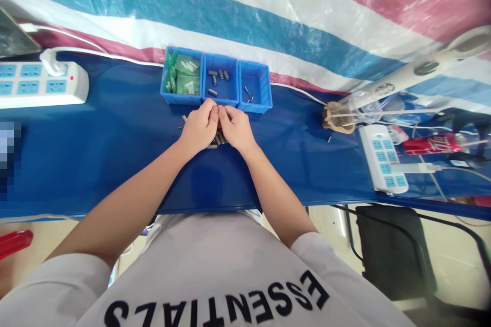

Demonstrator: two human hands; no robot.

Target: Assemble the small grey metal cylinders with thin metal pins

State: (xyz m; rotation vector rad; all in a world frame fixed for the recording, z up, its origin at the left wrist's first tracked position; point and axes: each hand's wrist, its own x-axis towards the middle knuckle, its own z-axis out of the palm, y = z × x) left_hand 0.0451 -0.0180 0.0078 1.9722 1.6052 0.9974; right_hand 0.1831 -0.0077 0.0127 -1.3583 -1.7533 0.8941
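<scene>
My left hand [200, 129] and my right hand [237, 127] meet at the fingertips just in front of the blue bins. Both are closed in a pinch; whatever sits between the fingers is hidden. Beneath them, small dark metal cylinders [219, 139] lie on the blue table, partly covered by the hands. The left bin [181, 99] holds green plastic bags and small pale pieces. Several grey metal cylinders [224, 74] lie in the middle bin [220, 98]. In the right bin [256, 107] are a few thin metal pins [249, 96].
White power strips stand at the left [79, 84] and right [378, 163]. A red cola bottle [431, 144] lies at the far right, near a white stand arm [414, 69]. Striped plastic sheeting [230, 5] hangs behind the table. A black chair [395, 250] is below right.
</scene>
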